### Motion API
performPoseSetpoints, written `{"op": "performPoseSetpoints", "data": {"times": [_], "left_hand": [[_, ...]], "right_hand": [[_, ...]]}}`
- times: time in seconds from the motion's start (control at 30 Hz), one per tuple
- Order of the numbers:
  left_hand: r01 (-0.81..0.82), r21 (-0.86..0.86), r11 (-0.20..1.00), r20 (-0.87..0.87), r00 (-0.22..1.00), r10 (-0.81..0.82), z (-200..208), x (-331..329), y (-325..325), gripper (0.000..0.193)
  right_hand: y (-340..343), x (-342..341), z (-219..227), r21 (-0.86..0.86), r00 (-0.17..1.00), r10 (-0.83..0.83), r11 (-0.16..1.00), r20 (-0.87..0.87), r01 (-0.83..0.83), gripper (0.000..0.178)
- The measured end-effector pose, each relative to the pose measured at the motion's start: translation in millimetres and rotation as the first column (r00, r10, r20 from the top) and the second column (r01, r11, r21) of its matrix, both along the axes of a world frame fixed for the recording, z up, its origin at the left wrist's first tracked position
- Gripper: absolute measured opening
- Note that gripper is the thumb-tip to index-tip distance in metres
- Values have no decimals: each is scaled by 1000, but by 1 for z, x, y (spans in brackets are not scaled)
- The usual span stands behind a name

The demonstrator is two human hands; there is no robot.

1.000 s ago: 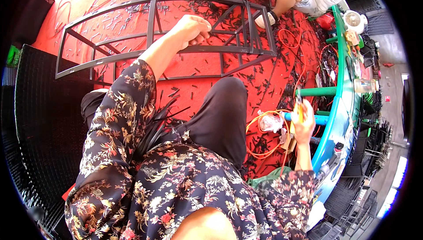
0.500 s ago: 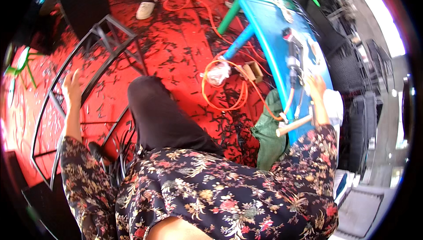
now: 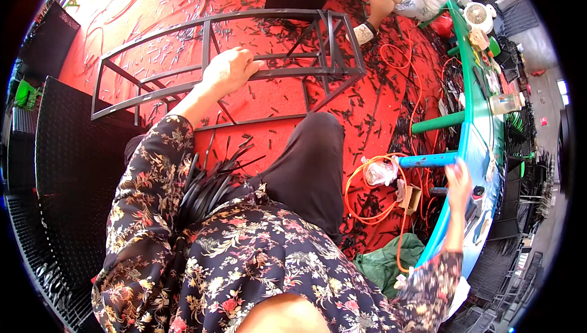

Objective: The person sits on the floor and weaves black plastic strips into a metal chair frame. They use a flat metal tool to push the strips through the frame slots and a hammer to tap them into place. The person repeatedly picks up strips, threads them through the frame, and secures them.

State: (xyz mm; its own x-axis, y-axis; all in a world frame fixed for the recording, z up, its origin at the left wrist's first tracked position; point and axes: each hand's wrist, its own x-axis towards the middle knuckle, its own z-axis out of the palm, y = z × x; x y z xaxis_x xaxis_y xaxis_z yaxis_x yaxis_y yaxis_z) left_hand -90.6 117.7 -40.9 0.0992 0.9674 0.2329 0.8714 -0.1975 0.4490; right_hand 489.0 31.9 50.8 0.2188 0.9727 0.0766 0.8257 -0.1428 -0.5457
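far left, we log a black woven panel (image 3: 85, 180); the near left corner of a black metal frame (image 3: 306, 72) overlaps its upper edge in our view, contact uncertain. the frame stands on red carpet (image 3: 278, 134) ahead of the wearer's knee (image 3: 318, 149), carpet showing through between its rails. the left hand (image 3: 231, 71) lies over the near long rail, back upward, fingers bent at the edge; whether it grips, we cannot tell. black strips (image 3: 211, 186) lie bunched beside the thigh. right of the knee, we note scrap-littered but passable carpet up to an orange hose coil (image 3: 347, 192). a seated person's shoe (image 3: 365, 33) is just beside the frame's right end. a plastic bag (image 3: 380, 174) and cardboard box (image 3: 411, 199) crowd the floor near the blue-green table (image 3: 469, 140). the right hand (image 3: 458, 181), blurred, is at the table's near edge, well apart from the frame; we cannot tell its grasp.
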Motion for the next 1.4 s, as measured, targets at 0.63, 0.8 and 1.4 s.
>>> {"op": "performPoseSetpoints", "data": {"times": [0.63,0.8,1.4], "left_hand": [[-166,5,986,62,984,165,32,30,-13,35],[-135,36,990,71,989,132,31,32,-11,33],[-210,-1,978,22,977,210,33,27,-20,33]], "right_hand": [[88,-216,-102,206,495,124,972,-860,113,30],[32,-178,-138,-606,516,-485,791,-707,-87,27],[130,-239,35,551,-59,549,823,-834,-138,31]]}}
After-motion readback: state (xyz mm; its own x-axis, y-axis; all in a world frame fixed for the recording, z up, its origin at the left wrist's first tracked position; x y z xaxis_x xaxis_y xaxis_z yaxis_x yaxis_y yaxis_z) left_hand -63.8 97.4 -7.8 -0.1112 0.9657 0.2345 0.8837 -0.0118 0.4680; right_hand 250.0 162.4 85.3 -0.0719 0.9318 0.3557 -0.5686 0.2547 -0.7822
